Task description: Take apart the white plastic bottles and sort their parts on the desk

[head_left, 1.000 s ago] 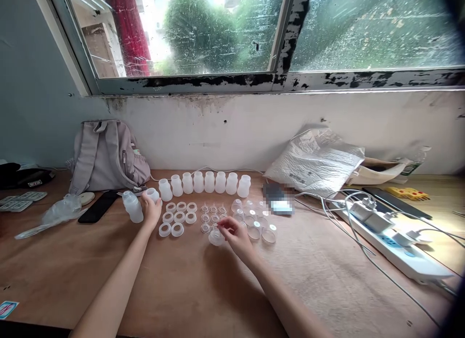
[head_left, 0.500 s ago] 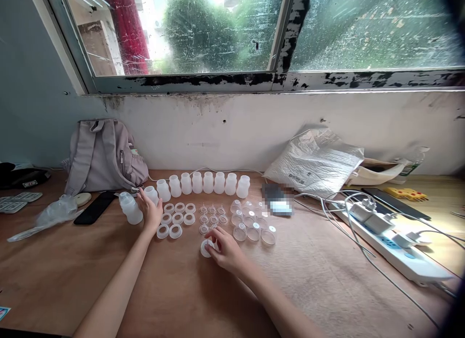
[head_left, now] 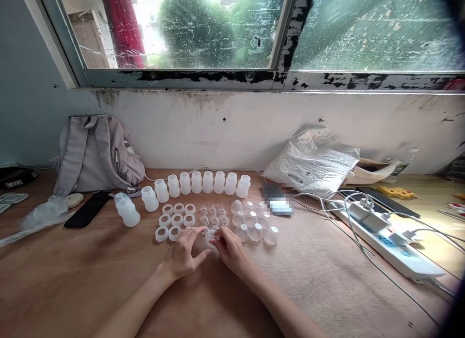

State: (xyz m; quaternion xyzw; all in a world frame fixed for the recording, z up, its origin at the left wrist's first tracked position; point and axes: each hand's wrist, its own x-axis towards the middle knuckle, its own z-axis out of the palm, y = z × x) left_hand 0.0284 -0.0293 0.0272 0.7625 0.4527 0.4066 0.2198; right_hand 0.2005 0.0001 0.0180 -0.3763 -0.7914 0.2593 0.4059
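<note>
We tag a backpack [head_left: 98, 151] and phone [head_left: 85, 209] at the left back of the counter [head_left: 72, 280]. White bottles [head_left: 196, 183] run along the back edge with rings [head_left: 174, 219] in front, sorted by type, we judge for easy reach. Mid-counter, our left hand [head_left: 183, 254] and right hand [head_left: 232, 253] meet on one translucent ring [head_left: 210, 238]. Each grip is narrow, pinching it from opposite sides to steady it. Just right sit clear caps [head_left: 256, 229], with a power strip [head_left: 392, 241] toward the right edge.

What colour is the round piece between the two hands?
Translucent white. The round piece shows best in the head view, the only one.
</note>
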